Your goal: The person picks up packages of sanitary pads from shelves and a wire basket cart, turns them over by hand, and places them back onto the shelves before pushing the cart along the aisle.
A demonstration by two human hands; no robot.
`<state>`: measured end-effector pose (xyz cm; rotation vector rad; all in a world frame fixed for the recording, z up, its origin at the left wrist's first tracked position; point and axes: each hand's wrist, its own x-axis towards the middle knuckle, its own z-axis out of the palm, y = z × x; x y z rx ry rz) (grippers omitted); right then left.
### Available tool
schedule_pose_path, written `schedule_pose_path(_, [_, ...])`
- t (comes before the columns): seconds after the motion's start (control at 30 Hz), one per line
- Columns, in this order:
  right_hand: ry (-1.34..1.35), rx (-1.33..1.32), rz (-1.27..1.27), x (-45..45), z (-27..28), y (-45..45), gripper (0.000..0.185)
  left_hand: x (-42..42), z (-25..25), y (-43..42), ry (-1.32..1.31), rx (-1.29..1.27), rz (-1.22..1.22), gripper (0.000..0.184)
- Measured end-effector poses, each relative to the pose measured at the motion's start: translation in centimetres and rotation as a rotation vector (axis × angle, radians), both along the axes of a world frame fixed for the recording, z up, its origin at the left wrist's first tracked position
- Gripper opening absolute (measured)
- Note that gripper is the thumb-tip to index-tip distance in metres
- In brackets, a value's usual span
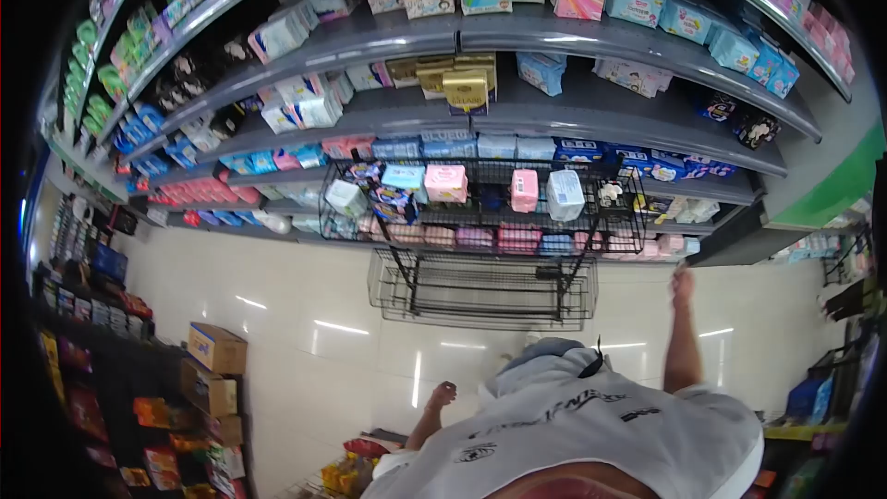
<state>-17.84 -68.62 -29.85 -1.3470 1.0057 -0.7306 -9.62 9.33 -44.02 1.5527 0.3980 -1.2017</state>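
My left hand hangs low over the floor beside my white shirt, its fingers curled in, with nothing visible in them. My right hand reaches forward past the right end of a black wire cart, close to the bottom shelf. Its fingers look stretched out, small in view, and I see nothing held. In the cart's upper basket lie a pink pack, a smaller pink pack, a white pack, a light blue pack and dark patterned packs.
Ahead curve grey shelves with many soft packs and a gold box. Cardboard boxes are stacked at the left by a dark rack of goods. Shiny tiled floor lies around me. Yellow and red packs stand behind my left arm.
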Motion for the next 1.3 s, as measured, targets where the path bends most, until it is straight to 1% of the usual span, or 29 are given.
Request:
schedule_pose_path(0.03, [0.104, -0.056, 0.098, 1.9, 3.6, -2.9, 0.039, 1.3, 0.9, -0.3, -0.021, 0.144, -0.081, 0.019])
schedule_pose_path(0.07, [0.053, 0.037, -0.043, 5.7, 9.0, -2.0, 0.050, 1.4, -1.0, 1.7, -0.102, -0.165, 0.070, 0.024])
schedule_pose_path(0.13, [0.030, 0.012, -0.043, 10.5, 11.7, -3.9, 0.068, 5.0, -1.1, 0.9, -0.055, -0.117, 0.121, 0.026])
schedule_pose_path(0.17, [0.067, -0.018, 0.022, 13.0, 13.3, -3.5, 0.069, 5.5, -0.8, 0.7, 0.012, -0.075, 0.170, 0.029])
schedule_pose_path(0.2, [0.073, -0.079, 0.105, 15.0, 13.1, -3.3, 0.069, 5.3, 0.1, -1.4, -0.150, 0.095, 0.098, 0.030])
schedule_pose_path(0.23, [0.069, -0.142, 0.187, 17.3, 12.2, -3.3, 0.068, 5.4, 3.0, -2.4, -0.274, -0.130, 0.164, 0.033])
schedule_pose_path(0.27, [0.046, -0.134, 0.194, 19.6, 11.5, -2.3, 0.068, 5.4, 4.7, -3.5, -0.278, -0.317, 0.198, 0.031])
schedule_pose_path(0.3, [0.106, -0.284, 0.234, 22.0, 11.0, -0.4, 0.064, 5.9, 6.0, -4.7, -0.278, -0.509, 0.228, 0.029])
schedule_pose_path(0.33, [0.173, -0.437, 0.272, 24.0, 10.6, 2.1, 0.060, 6.4, 6.6, -5.4, -0.293, -0.504, 0.232, 0.029])
schedule_pose_path(0.37, [0.235, -0.594, 0.303, 25.9, 10.9, 4.2, 0.056, 7.2, 6.6, -6.1, -0.528, -0.142, -0.092, 0.026])
schedule_pose_path(0.4, [0.230, -0.635, 0.294, 26.1, 13.9, 6.5, 0.048, 8.3, 6.6, -6.8, -0.741, 0.239, -0.413, 0.023])
schedule_pose_path(0.43, [0.227, -0.671, 0.283, 25.3, 17.3, 8.1, 0.040, 9.9, 7.2, -5.5, -0.789, 0.379, -0.366, 0.020])
schedule_pose_path(0.5, [0.174, -0.732, 0.269, 25.3, 17.6, 8.2, 0.034, 14.0, 10.1, 0.7, -0.928, 0.670, -0.204, 0.020])
schedule_pose_path(0.57, [0.471, -0.645, 0.319, 24.9, 17.2, 7.5, 0.033, 17.9, 14.1, 8.2, -0.945, 0.195, 0.310, 0.023])
schedule_pose_path(0.63, [0.425, -0.708, 0.275, 24.4, 16.1, 7.5, 0.027, 24.2, 20.8, 12.2, -0.834, 0.242, 0.702, 0.017])
schedule_pose_path(0.67, [0.423, -0.691, 0.265, 24.2, 16.4, 7.6, 0.025, 27.1, 24.1, 13.0, -0.906, 0.153, 0.864, 0.015])
schedule_pose_path(0.7, [0.418, -0.672, 0.252, 24.3, 16.6, 7.8, 0.024, 28.7, 29.1, 11.3, -0.988, 0.126, 0.927, 0.014])
schedule_pose_path(0.77, [0.344, -0.759, 0.208, 24.1, 16.1, 7.6, 0.022, 31.5, 36.8, 6.9, -0.968, 0.191, 0.952, 0.023])
schedule_pose_path(0.8, [0.339, -0.786, 0.206, 24.1, 15.6, 7.3, 0.023, 33.3, 38.3, 5.9, -0.955, 0.169, 0.856, 0.028])
schedule_pose_path(0.87, [0.321, -0.778, 0.212, 24.0, 14.6, 6.6, 0.023, 35.8, 39.5, 2.5, -0.980, 0.115, 0.642, 0.029])
schedule_pose_path(0.93, [0.307, -0.788, 0.223, 23.6, 14.9, 6.8, 0.021, 36.6, 39.9, -2.9, -0.982, 0.175, 0.434, 0.028])
schedule_pose_path(0.97, [0.312, -0.796, 0.216, 23.5, 14.8, 6.9, 0.021, 37.7, 37.8, -4.2, -0.984, 0.159, 0.369, 0.029])
schedule_pose_path(1.0, [0.329, -0.775, 0.229, 23.6, 14.5, 6.7, 0.021, 39.9, 34.2, -4.0, -0.979, 0.205, 0.201, 0.034])
schedule_pose_path(1.03, [0.354, -0.758, 0.248, 23.2, 14.3, 6.3, 0.021, 40.9, 30.9, -5.5, -1.041, 0.436, 0.112, 0.044])
schedule_pose_path(1.1, [0.375, -0.770, 0.250, 22.3, 14.4, 6.5, 0.022, 37.4, 32.1, -11.3, -1.152, 0.482, 0.067, 0.052])
schedule_pose_path(1.13, [0.357, -0.786, 0.260, 21.8, 14.2, 6.4, 0.023, 37.1, 30.5, -12.0, -1.133, 0.464, 0.070, 0.052])
schedule_pose_path(1.17, [0.336, -0.798, 0.267, 21.3, 14.0, 6.3, 0.023, 37.1, 29.0, -12.8, -1.232, 0.511, 0.108, 0.054])
schedule_pose_path(1.2, [0.316, -0.795, 0.238, 20.8, 14.4, 6.7, 0.022, 36.9, 28.4, -13.5, -1.333, 0.563, 0.143, 0.057])
schedule_pose_path(1.3, [0.307, -0.754, 0.251, 19.3, 15.2, 7.5, 0.021, 36.6, 28.1, -13.6, -1.387, 0.606, 0.241, 0.061])
